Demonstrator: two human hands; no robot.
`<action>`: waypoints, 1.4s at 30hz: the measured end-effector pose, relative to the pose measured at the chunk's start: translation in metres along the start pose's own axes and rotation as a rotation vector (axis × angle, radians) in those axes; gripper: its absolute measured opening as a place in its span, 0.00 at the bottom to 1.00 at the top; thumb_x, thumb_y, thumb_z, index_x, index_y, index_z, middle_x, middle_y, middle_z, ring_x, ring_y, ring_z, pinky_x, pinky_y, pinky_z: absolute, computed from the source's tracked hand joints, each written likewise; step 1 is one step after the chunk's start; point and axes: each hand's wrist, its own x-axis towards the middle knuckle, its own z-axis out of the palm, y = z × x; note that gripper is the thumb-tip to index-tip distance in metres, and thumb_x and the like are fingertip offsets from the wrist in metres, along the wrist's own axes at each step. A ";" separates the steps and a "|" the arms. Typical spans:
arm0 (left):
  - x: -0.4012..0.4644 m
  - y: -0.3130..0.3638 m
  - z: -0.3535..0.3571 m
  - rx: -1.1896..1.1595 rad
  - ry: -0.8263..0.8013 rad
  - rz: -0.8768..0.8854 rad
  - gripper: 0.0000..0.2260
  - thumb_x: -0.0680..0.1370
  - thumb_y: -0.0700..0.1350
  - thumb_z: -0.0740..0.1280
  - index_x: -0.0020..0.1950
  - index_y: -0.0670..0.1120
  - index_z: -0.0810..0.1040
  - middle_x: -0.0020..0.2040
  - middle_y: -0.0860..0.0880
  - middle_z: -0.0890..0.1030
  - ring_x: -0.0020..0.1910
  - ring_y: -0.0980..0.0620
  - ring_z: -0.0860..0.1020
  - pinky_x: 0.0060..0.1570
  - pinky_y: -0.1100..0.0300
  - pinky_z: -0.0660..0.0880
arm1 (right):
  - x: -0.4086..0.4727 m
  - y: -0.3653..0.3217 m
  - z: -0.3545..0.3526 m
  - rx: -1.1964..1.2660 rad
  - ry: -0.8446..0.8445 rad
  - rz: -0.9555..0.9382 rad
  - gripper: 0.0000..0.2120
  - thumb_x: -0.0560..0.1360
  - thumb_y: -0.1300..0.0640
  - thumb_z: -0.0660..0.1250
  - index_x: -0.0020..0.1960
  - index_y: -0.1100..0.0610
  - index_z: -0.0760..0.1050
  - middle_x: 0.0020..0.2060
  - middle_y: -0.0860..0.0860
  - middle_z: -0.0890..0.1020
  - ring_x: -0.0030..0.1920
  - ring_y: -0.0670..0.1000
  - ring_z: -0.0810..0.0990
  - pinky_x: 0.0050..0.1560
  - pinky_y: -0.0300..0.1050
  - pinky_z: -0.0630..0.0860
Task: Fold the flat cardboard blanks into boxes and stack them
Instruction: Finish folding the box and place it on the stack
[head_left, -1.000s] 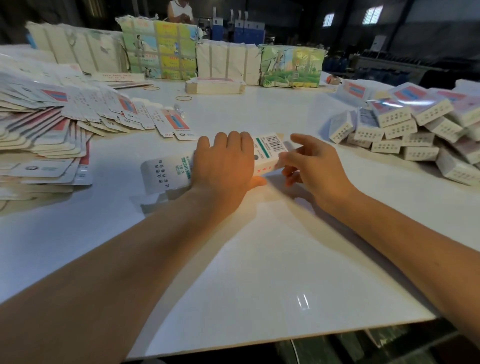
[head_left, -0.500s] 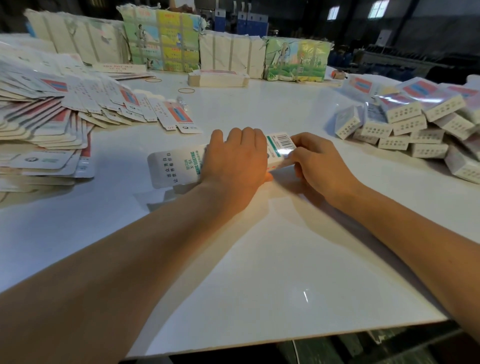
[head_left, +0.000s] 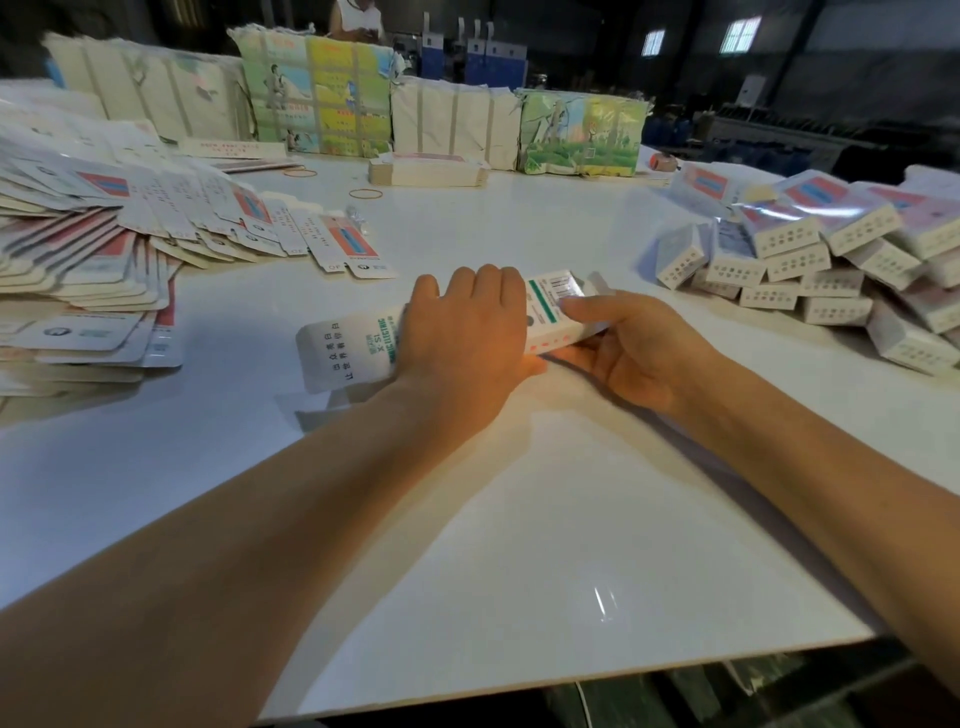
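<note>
A long white carton blank (head_left: 353, 348) with green lettering and a barcode lies half-raised on the white table (head_left: 519, 519), partly formed into a box. My left hand (head_left: 467, 332) wraps over its middle, fingers curled across the top. At the carton's right end my right hand (head_left: 628, 348) holds it, thumb on top near the barcode and fingers underneath. A fan of flat blanks (head_left: 104, 244) covers the left of the table. Folded boxes (head_left: 810, 260) are piled at the right.
Bundled printed packs (head_left: 322, 93) and white bundles (head_left: 457, 124) line the table's far edge, with a small stack of blanks (head_left: 426, 169) in front. Two rubber bands (head_left: 365, 194) lie nearby. A person stands behind the far edge.
The carton's right end has lifted off the table. My right hand has moved from touching its end to gripping it with the thumb on top. My left hand stayed on the middle.
</note>
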 end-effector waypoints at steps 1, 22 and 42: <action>-0.001 0.001 0.001 -0.004 -0.002 -0.001 0.31 0.75 0.65 0.60 0.66 0.43 0.62 0.56 0.46 0.72 0.53 0.48 0.71 0.48 0.54 0.64 | -0.001 0.004 0.003 -0.177 0.075 -0.121 0.11 0.73 0.66 0.66 0.56 0.67 0.74 0.44 0.59 0.84 0.41 0.54 0.85 0.42 0.43 0.82; -0.004 -0.005 0.003 -0.021 0.050 0.039 0.30 0.77 0.63 0.59 0.68 0.44 0.58 0.58 0.47 0.71 0.53 0.49 0.70 0.50 0.56 0.65 | -0.003 0.005 0.004 -0.091 0.066 -0.169 0.12 0.78 0.66 0.56 0.45 0.65 0.77 0.38 0.58 0.85 0.40 0.56 0.85 0.35 0.45 0.81; -0.004 -0.003 0.000 0.037 0.065 0.015 0.30 0.77 0.61 0.60 0.69 0.42 0.57 0.59 0.46 0.71 0.55 0.48 0.70 0.51 0.55 0.64 | -0.011 0.007 0.009 -0.913 0.235 -0.568 0.16 0.76 0.64 0.54 0.45 0.67 0.80 0.44 0.50 0.84 0.43 0.63 0.82 0.43 0.61 0.79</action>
